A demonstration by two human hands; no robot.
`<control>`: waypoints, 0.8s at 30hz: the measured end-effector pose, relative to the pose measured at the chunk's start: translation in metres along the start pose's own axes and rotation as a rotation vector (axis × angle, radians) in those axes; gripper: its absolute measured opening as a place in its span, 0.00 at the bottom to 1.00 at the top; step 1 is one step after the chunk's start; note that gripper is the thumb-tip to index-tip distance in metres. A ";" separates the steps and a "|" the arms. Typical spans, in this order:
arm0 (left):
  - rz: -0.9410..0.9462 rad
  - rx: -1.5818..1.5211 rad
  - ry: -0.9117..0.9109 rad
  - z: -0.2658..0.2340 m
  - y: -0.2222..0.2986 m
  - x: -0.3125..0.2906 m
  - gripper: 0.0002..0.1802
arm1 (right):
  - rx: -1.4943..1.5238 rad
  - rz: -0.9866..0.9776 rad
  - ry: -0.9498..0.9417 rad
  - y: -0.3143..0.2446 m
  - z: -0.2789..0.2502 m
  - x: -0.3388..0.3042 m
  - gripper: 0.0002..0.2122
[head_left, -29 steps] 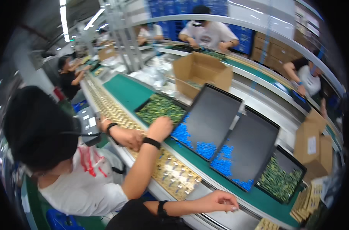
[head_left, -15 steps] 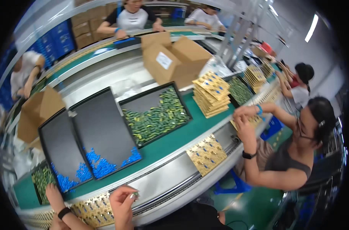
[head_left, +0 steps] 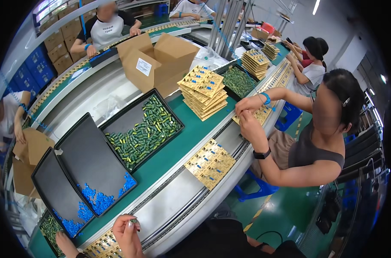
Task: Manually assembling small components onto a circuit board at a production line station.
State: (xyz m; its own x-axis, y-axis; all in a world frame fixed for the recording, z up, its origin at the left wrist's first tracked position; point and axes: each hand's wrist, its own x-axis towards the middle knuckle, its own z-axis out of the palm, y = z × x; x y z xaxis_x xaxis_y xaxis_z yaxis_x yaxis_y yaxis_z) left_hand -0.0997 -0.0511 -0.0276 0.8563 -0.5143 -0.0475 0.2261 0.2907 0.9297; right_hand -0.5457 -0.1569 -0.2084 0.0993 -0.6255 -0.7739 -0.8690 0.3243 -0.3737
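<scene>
My right hand (head_left: 127, 235) is raised over the near rail at the lower left. Its thumb and fingers pinch a small green electronic component (head_left: 133, 221). Below it, gold-coloured circuit boards (head_left: 102, 247) lie on the rail, partly covered by the hand. My left hand (head_left: 65, 245) reaches to the edge of a small black tray of green components (head_left: 50, 228); its fingertips are hard to make out. Beside that tray, two black trays hold loose blue components (head_left: 96, 200). Farther right is another black tray with many green and yellow cylindrical components (head_left: 139, 135).
A populated circuit board (head_left: 210, 163) sits on the rail to the right. Stacked boards (head_left: 204, 92) and an open cardboard box (head_left: 157, 64) stand beyond the green belt (head_left: 159, 157). At right, a co-worker (head_left: 307, 142) handles a board; other people sit along the far line.
The whole view has swung, so the trays and boxes sit farther left. My right hand still pinches the green component; my left hand stays by the small tray, lower in the picture.
</scene>
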 end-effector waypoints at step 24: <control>-0.074 -0.060 -0.001 -0.001 -0.011 0.002 0.07 | 0.757 0.211 -0.499 -0.032 -0.076 0.020 0.29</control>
State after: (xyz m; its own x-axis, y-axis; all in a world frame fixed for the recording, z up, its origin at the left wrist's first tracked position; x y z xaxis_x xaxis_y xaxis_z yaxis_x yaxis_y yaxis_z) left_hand -0.1004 -0.0547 -0.0382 0.8361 -0.5365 -0.1146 0.3157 0.2996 0.9003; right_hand -0.5528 -0.2338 -0.1729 0.3247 -0.1806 -0.9284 -0.3627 0.8828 -0.2986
